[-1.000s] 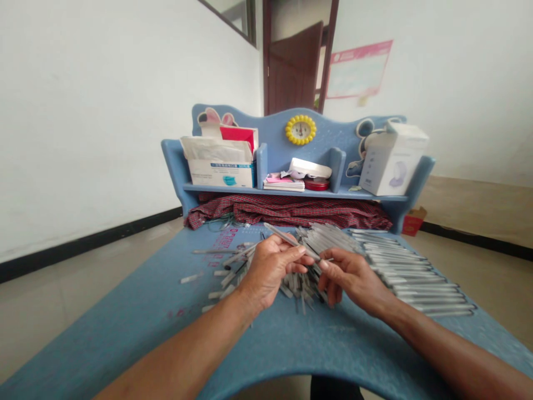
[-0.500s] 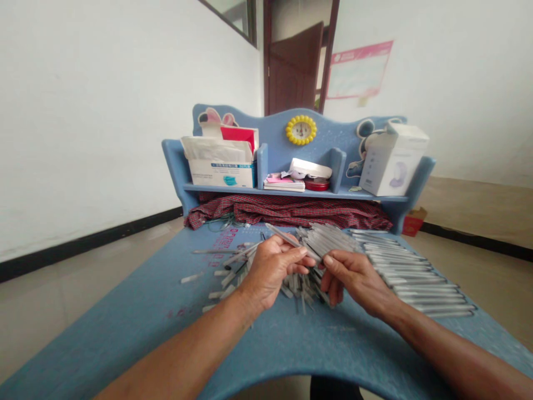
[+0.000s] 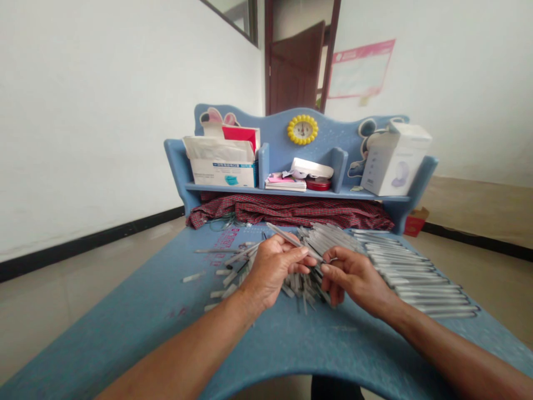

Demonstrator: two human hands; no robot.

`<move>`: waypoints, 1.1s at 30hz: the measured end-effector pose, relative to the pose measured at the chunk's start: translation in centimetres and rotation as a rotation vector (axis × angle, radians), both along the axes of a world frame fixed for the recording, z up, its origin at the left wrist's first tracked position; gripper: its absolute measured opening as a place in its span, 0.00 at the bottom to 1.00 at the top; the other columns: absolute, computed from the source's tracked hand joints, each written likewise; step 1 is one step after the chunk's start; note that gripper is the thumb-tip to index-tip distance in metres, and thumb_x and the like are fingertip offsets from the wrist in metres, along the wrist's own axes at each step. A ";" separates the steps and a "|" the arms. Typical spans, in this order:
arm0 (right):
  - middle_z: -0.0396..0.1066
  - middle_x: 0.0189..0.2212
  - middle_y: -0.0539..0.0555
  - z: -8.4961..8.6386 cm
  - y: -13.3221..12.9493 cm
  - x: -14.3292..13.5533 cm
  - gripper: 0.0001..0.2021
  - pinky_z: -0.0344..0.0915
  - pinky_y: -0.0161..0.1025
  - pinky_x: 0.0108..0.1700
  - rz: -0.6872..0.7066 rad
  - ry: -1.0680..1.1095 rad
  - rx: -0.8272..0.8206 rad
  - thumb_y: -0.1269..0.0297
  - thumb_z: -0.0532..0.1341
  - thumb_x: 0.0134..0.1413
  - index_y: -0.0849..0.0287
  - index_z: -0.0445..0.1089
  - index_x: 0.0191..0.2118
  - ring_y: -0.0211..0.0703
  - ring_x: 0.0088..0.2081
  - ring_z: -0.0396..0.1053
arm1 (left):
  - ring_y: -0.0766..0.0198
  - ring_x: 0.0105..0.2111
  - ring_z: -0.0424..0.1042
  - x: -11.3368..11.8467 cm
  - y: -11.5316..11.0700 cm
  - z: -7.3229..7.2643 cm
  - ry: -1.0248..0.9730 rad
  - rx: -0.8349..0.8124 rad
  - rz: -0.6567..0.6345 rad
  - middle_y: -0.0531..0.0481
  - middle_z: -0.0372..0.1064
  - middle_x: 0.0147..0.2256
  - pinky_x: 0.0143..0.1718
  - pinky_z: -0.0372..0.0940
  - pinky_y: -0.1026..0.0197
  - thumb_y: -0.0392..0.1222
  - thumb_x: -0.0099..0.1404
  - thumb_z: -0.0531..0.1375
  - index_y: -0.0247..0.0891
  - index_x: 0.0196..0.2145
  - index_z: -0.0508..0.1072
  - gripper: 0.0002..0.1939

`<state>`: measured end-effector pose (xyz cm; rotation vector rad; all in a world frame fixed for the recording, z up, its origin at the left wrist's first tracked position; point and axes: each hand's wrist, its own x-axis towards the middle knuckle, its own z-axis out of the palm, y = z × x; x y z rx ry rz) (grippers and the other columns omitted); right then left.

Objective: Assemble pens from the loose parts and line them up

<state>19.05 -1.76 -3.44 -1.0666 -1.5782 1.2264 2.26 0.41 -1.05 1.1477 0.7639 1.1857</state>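
Note:
My left hand (image 3: 277,266) is closed around a translucent pen barrel (image 3: 285,234), which slants down to the right. At the barrel's lower right end, my right hand (image 3: 347,275) pinches with thumb and forefinger; a small dark part shows at its fingertips. Beneath and between both hands lies a loose pile of clear and dark pen parts (image 3: 303,290). Behind them is a bundle of clear barrels (image 3: 331,238). A row of pens with dark ends (image 3: 420,278) lies to the right of my right hand.
The blue table (image 3: 137,322) carries a loose clear piece (image 3: 194,276) on the left. At its back, a blue shelf (image 3: 233,190) holds a mask box (image 3: 220,173), a red tin (image 3: 318,185) and a white box (image 3: 395,161). Checked cloth (image 3: 291,211) lies underneath.
My right thumb and forefinger have shifted slightly at the barrel's end, and the small dark part shows more clearly. My left hand keeps its hold.

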 end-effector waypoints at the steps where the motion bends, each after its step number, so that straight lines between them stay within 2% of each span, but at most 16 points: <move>1: 0.70 0.18 0.47 0.0 0.0 0.0 0.20 0.60 0.31 0.15 0.004 -0.010 0.001 0.45 0.59 0.50 0.58 0.60 0.32 0.36 0.13 0.66 | 0.64 0.26 0.74 0.0 0.0 0.0 0.002 0.000 -0.002 0.50 0.71 0.24 0.24 0.67 0.68 0.33 0.53 0.64 0.33 0.31 0.65 0.10; 4: 0.70 0.18 0.49 0.0 0.0 0.0 0.21 0.59 0.31 0.15 0.011 -0.062 0.003 0.43 0.55 0.53 0.59 0.60 0.30 0.36 0.14 0.66 | 0.64 0.25 0.74 0.0 0.0 0.0 0.005 0.004 -0.008 0.50 0.71 0.25 0.24 0.67 0.67 0.33 0.53 0.64 0.33 0.32 0.65 0.10; 8: 0.69 0.18 0.47 0.0 -0.1 0.0 0.20 0.60 0.31 0.15 -0.023 -0.029 0.034 0.45 0.60 0.49 0.59 0.60 0.33 0.36 0.14 0.66 | 0.63 0.25 0.74 0.0 -0.1 0.0 -0.003 0.007 0.002 0.50 0.71 0.24 0.24 0.66 0.66 0.34 0.52 0.64 0.34 0.31 0.65 0.11; 12: 0.70 0.17 0.50 0.0 -0.3 -0.1 0.22 0.61 0.32 0.17 0.036 -0.072 0.013 0.42 0.54 0.53 0.60 0.61 0.26 0.35 0.14 0.66 | 0.64 0.25 0.74 0.0 -0.3 0.1 -0.009 0.009 0.002 0.51 0.71 0.24 0.24 0.66 0.66 0.35 0.51 0.65 0.34 0.31 0.65 0.11; 18: 0.70 0.18 0.48 -0.2 -0.3 -0.2 0.19 0.61 0.32 0.16 -0.008 -0.021 0.024 0.45 0.59 0.50 0.59 0.60 0.31 0.35 0.14 0.66 | 0.64 0.25 0.73 -0.1 -0.5 0.3 0.019 0.013 -0.005 0.50 0.71 0.24 0.24 0.65 0.67 0.35 0.53 0.63 0.34 0.31 0.65 0.10; 24: 0.72 0.19 0.51 0.0 -0.5 0.0 0.18 0.61 0.32 0.17 0.080 0.045 -0.063 0.48 0.57 0.54 0.60 0.61 0.31 0.36 0.14 0.66 | 0.64 0.25 0.74 -0.2 -0.4 0.1 0.026 0.014 -0.044 0.49 0.72 0.23 0.24 0.66 0.67 0.34 0.53 0.63 0.34 0.32 0.65 0.10; 28: 0.73 0.19 0.52 0.2 -0.5 0.1 0.17 0.61 0.32 0.17 0.105 0.097 -0.098 0.49 0.57 0.55 0.61 0.62 0.30 0.36 0.14 0.67 | 0.64 0.25 0.74 -0.2 -0.2 0.2 0.018 0.023 -0.067 0.48 0.72 0.25 0.23 0.66 0.67 0.34 0.55 0.62 0.33 0.32 0.66 0.08; 33: 0.73 0.19 0.53 0.3 -0.6 0.2 0.18 0.61 0.32 0.17 0.087 0.054 -0.060 0.49 0.58 0.54 0.61 0.62 0.27 0.36 0.14 0.66 | 0.64 0.24 0.74 -0.6 0.4 0.5 -0.051 0.001 -0.067 0.47 0.72 0.27 0.22 0.66 0.68 0.37 0.60 0.59 0.34 0.32 0.66 0.04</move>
